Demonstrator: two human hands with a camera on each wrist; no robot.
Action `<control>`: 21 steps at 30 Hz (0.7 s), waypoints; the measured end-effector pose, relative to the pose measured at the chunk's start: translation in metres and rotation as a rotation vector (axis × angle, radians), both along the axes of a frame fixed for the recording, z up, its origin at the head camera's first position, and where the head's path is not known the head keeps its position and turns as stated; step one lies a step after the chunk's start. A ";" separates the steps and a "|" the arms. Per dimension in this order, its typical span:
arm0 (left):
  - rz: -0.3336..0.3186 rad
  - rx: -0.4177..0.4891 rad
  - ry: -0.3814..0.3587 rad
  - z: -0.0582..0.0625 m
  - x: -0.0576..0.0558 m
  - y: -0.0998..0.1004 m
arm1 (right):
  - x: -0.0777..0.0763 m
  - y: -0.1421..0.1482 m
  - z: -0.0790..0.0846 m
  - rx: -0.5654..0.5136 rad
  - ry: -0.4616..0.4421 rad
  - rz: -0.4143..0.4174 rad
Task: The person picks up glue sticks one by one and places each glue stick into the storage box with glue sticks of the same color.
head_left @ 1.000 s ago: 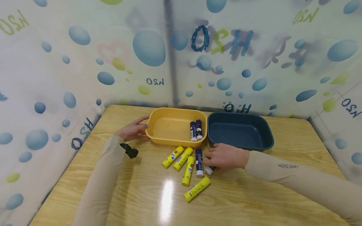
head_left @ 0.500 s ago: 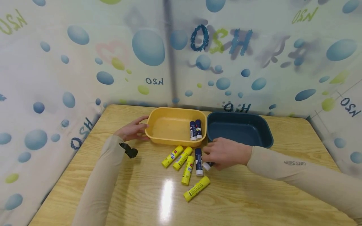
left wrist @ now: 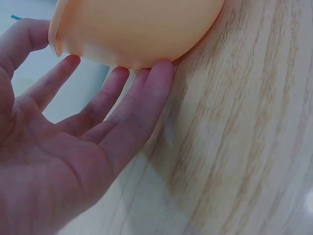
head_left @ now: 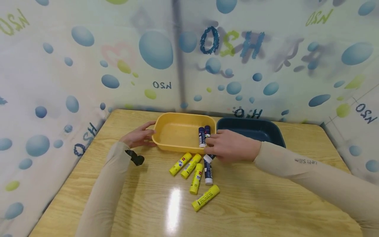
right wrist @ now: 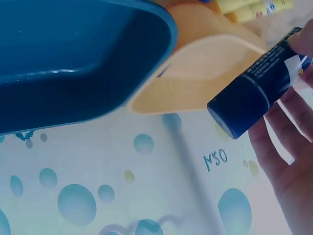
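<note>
My right hand (head_left: 232, 144) pinches a navy glue stick (right wrist: 259, 85) between thumb and fingers. In the head view it is over the front right corner of the yellow bin (head_left: 174, 148), and the stick's white end (head_left: 209, 158) pokes out below the fingers. Two navy glue sticks (head_left: 202, 136) lie inside that bin at its right end, one partly covered by the hand. My left hand (head_left: 139, 135) touches the bin's left side; in the left wrist view its fingertips (left wrist: 164, 71) rest along the outer wall, fingers extended.
Several yellow glue sticks (head_left: 196, 179) lie on the wooden table (head_left: 142, 204) in front of the bin. Another navy glue stick (head_left: 208, 176) lies beside them, below the right hand. A dark blue bin (head_left: 273, 131) stands right of the yellow one, against the patterned backdrop (head_left: 118, 95).
My right hand has lifted the navy glue stick off the table and carried it up and left to the yellow bin's edge. The left hand has stayed at the bin's side.
</note>
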State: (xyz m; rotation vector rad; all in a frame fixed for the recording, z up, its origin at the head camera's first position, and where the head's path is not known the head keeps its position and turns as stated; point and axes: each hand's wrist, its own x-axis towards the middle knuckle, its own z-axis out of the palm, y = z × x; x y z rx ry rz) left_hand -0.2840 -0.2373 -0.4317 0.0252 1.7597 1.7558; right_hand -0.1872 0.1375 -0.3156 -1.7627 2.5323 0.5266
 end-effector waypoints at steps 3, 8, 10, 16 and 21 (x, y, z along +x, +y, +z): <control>-0.004 -0.012 0.016 -0.001 0.000 -0.001 | -0.007 -0.006 0.002 -0.006 0.039 -0.004; -0.007 -0.025 0.020 -0.001 0.000 -0.001 | -0.019 -0.013 0.001 -0.016 0.087 0.012; -0.011 -0.022 0.022 -0.001 0.000 -0.001 | -0.023 -0.015 0.000 -0.024 0.093 0.016; -0.004 -0.022 0.020 -0.001 -0.001 -0.001 | -0.034 -0.026 -0.007 -0.013 0.077 0.000; -0.006 -0.034 0.018 0.001 -0.001 -0.002 | -0.044 -0.037 -0.011 -0.001 0.069 -0.020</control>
